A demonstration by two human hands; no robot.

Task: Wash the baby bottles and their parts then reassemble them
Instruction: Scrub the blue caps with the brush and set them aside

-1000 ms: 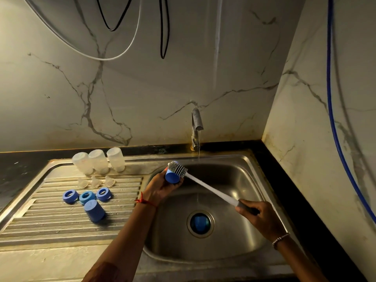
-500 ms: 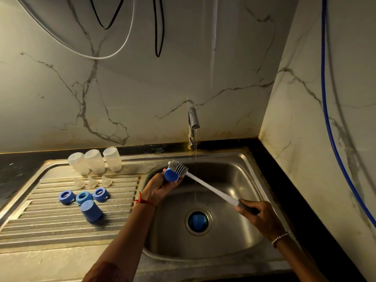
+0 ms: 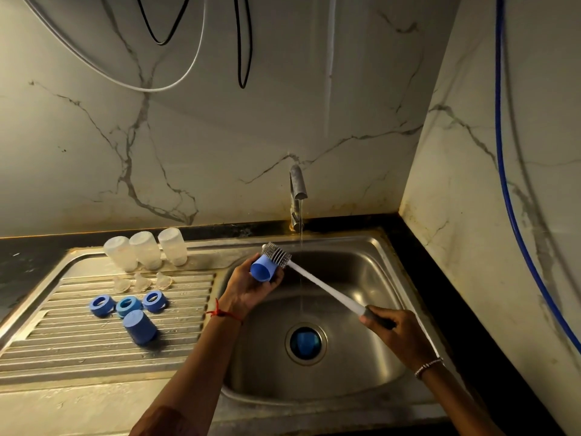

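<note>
My left hand (image 3: 248, 286) grips a blue bottle cap (image 3: 262, 270) over the left edge of the sink basin (image 3: 361, 278). My right hand (image 3: 399, 333) holds the dark handle of a white bottle brush (image 3: 327, 289); its grey bristle head (image 3: 276, 254) lies against the cap's far side. On the drainboard (image 3: 63, 354) three clear bottles (image 3: 146, 250) stand upside down, with three clear nipples (image 3: 141, 281) in front of them, three blue collar rings (image 3: 127, 305) and another blue cap (image 3: 140, 327). A third blue cap (image 3: 304, 340) sits in the drain.
The tap (image 3: 297, 190) runs a thin stream into the basin just right of the brush head. Marble walls close the back and right side. A blue hose (image 3: 506, 184) hangs on the right wall; black and white cables (image 3: 242, 42) hang at the back.
The brush head has shifted slightly against the cap in my left hand. Both hands stay in nearly the same place over the sink.
</note>
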